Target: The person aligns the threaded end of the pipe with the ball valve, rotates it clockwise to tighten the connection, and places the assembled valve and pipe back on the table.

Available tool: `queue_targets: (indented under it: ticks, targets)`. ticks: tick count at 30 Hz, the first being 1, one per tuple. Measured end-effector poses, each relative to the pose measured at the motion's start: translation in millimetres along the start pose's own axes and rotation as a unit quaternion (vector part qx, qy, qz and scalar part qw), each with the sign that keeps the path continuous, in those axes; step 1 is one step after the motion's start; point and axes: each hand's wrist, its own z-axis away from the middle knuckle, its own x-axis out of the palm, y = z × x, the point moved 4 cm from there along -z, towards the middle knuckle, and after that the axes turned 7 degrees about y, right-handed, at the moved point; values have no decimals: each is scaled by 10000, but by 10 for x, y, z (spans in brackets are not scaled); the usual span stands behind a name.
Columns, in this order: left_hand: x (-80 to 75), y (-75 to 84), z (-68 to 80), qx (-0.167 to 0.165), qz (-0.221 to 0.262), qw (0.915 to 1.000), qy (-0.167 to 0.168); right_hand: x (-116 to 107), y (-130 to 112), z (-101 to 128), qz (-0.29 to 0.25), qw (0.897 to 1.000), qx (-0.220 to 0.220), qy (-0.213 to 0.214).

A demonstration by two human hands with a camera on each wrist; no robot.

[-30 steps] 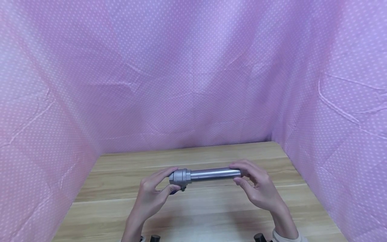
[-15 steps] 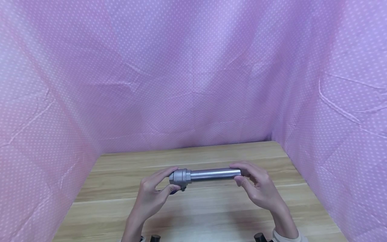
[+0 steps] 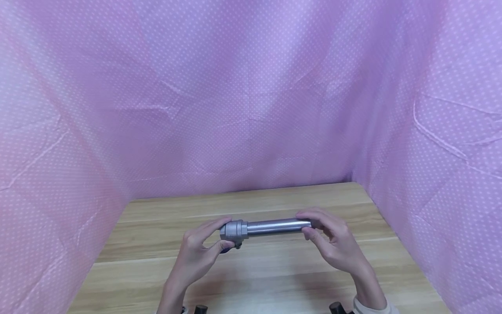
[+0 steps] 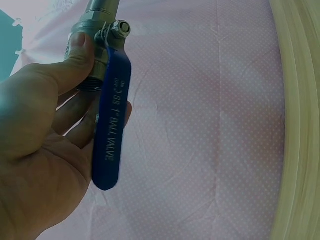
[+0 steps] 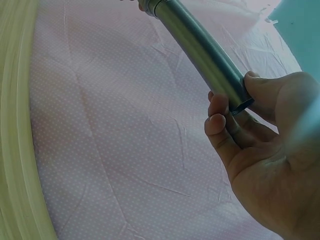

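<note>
My left hand (image 3: 200,253) grips a steel ball valve (image 3: 234,230) between thumb and fingers, at the valve's outer end. In the left wrist view the valve's blue lever handle (image 4: 112,120) shows, marked "BALL VALVE", lying along the palm side of the fingers. A smooth steel pipe (image 3: 274,227) sits in the valve's other end, and the two form one straight line, nearly level, above the table. My right hand (image 3: 337,244) pinches the pipe's free end between thumb and fingers; the pipe's open end (image 5: 242,106) shows in the right wrist view. The joint's threads are hidden.
Below the hands is a wooden table (image 3: 259,283). Pink dotted cloth (image 3: 251,109) hangs behind it and along both sides. Two black cylindrical ends (image 3: 201,309) poke in at the bottom edge, near the wrists.
The valve and pipe stay nearly in place. My right thumb and fingers shift slightly on the pipe's end, and the left hand keeps its hold.
</note>
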Motion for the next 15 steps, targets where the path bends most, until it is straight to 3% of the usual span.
queue_targets:
  ticks: [6,15]
  targets:
    - [39,-72,16,6,-68,9999,-115,24,43,11,150,9998,114,-65]
    - [39,-60,-32,-118,-131,9998,-2,6,52,-50,382,9992,82,11]
